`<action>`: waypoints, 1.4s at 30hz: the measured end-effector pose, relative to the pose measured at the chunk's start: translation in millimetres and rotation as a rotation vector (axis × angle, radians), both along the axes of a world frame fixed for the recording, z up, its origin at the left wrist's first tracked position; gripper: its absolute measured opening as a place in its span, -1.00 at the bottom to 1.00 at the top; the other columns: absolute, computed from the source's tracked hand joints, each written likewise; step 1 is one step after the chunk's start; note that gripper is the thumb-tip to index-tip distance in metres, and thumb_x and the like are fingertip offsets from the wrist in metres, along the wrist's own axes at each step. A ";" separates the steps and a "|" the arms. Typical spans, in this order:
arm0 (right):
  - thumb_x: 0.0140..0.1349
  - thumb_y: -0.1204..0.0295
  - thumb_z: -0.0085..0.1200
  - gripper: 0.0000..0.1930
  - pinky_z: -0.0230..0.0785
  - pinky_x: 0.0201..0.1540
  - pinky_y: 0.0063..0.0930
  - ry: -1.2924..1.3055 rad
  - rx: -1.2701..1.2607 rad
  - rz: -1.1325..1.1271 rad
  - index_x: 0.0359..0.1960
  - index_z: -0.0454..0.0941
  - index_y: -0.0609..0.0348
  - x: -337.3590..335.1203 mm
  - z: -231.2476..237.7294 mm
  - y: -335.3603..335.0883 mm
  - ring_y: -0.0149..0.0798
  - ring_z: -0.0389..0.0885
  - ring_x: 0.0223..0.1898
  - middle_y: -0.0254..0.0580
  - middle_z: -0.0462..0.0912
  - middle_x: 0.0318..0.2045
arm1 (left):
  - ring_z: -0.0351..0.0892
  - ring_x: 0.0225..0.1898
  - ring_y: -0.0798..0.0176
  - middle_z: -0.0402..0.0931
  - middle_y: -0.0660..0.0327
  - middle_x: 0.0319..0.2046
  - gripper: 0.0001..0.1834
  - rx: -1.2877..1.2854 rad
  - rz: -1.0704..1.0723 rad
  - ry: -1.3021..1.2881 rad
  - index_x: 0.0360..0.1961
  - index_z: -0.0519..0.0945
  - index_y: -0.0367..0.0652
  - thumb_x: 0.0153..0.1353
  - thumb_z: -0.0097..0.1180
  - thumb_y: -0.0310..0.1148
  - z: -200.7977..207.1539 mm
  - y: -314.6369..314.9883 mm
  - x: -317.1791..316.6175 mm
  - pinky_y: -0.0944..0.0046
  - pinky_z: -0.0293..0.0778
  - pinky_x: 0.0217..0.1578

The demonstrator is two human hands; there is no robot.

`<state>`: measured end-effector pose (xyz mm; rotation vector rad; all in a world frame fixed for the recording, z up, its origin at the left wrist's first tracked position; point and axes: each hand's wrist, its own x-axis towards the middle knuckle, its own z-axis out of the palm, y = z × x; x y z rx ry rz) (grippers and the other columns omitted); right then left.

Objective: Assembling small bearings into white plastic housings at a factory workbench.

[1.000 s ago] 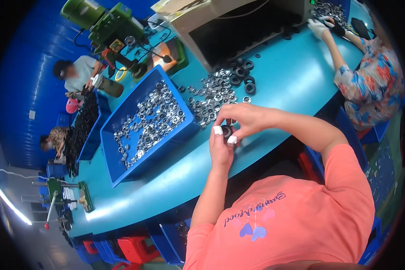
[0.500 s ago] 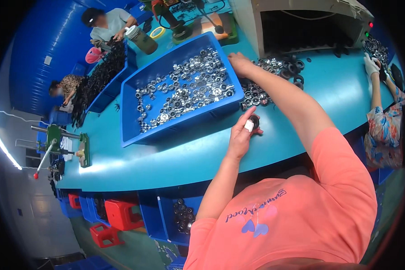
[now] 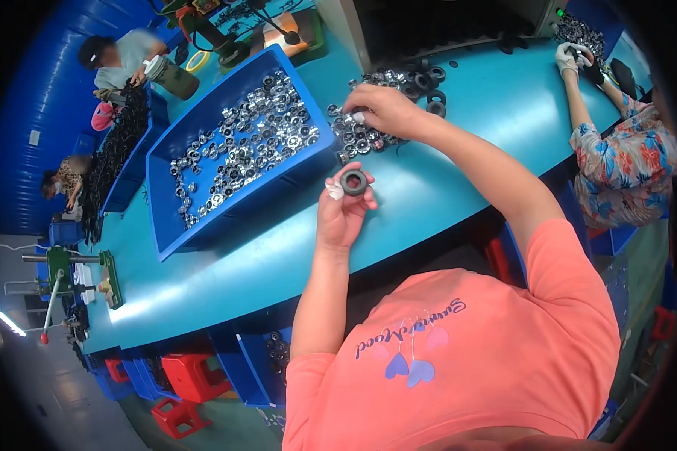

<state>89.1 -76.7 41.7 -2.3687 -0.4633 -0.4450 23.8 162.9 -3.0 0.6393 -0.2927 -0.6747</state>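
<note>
My left hand [image 3: 341, 216] is raised over the near part of the table, its fingers closed on a black ring [image 3: 364, 185] whose open middle shows. White wrapping [image 3: 334, 190] covers part of a finger beside the ring. Farther out, my right hand [image 3: 390, 111] reaches over a pile of small shiny silver round parts [image 3: 356, 143]. Its fingers are bent down among them with the thumb close, and white wrapping shows there too; whatever is between the fingertips is hidden. To the left, a tilted blue bin [image 3: 237, 185] holds many similar silver parts.
Loose black rings [image 3: 435, 96] lie beyond the pile, before a dark-mouthed machine [image 3: 459, 30]. A gloved co-worker [image 3: 620, 161] handles parts at the right; two others work far left. A green hand press [image 3: 109, 278] stands at the table's left end, red stools [image 3: 192, 376] below.
The whole view has shifted, moving the bin left. My right hand has come from the bin's edge to over the silver pile. My left hand has turned the black ring so its hole shows.
</note>
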 end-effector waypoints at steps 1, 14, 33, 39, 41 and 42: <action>0.16 0.59 0.21 -0.71 0.52 -0.01 -0.26 -0.020 0.017 0.013 -0.07 0.63 0.12 -6.5 -3.0 -3.8 -0.05 0.65 -0.08 -0.17 0.65 -0.11 | 0.55 -0.25 0.22 0.54 0.00 -0.04 -0.33 0.003 -0.015 -0.007 0.28 0.41 -0.28 0.46 -0.02 0.11 -2.9 0.1 0.9 0.21 0.57 -0.23; 0.25 0.58 0.12 -0.65 0.50 -0.13 -0.50 0.135 0.663 -0.067 0.09 0.63 0.16 -97.1 1.7 -6.6 -0.44 0.61 -0.20 -0.29 0.64 -0.13 | 0.52 -0.23 0.22 0.51 -0.03 -0.03 -0.33 -0.117 -0.060 0.051 0.33 0.40 -0.28 0.48 -0.04 0.08 -12.5 6.2 -6.0 0.24 0.53 -0.26; 0.36 0.47 0.08 -0.77 0.59 -0.03 -0.42 0.674 1.558 0.083 0.01 0.52 0.21 -186.8 -12.3 54.9 -0.40 0.63 -0.13 -0.26 0.60 -0.07 | 0.46 -0.34 0.50 0.44 0.34 -0.22 -0.50 1.002 0.601 -0.793 -0.03 0.65 -0.19 -0.05 0.54 -0.46 57.8 6.0 -68.9 0.46 0.40 -0.39; 0.38 0.44 0.10 -0.79 0.53 -0.09 -0.52 0.727 1.544 0.106 0.01 0.53 0.19 -191.1 -21.8 64.3 -0.44 0.62 -0.11 -0.25 0.64 -0.06 | 0.37 -0.39 0.49 0.43 0.35 -0.24 -0.50 1.043 0.656 -0.805 -0.07 0.64 -0.19 -0.08 0.56 -0.42 64.1 8.9 -85.0 0.46 0.33 -0.44; 0.39 0.43 0.10 -0.79 0.52 -0.07 -0.52 0.724 1.551 0.112 0.00 0.54 0.18 -193.0 -20.9 64.9 -0.44 0.62 -0.09 -0.26 0.65 -0.07 | 0.42 -0.36 0.47 0.45 0.32 -0.21 -0.50 1.059 0.637 -0.808 -0.03 0.64 -0.21 -0.03 0.53 -0.44 67.2 10.6 -90.1 0.46 0.38 -0.38; 0.39 0.42 0.11 -0.78 0.51 -0.05 -0.50 0.719 1.560 0.121 0.01 0.54 0.17 -195.4 -20.0 65.1 -0.44 0.62 -0.09 -0.28 0.66 -0.07 | 0.44 -0.34 0.46 0.46 0.30 -0.19 -0.51 1.066 0.627 -0.809 -0.01 0.63 -0.22 -0.01 0.51 -0.45 68.5 10.8 -91.3 0.46 0.41 -0.35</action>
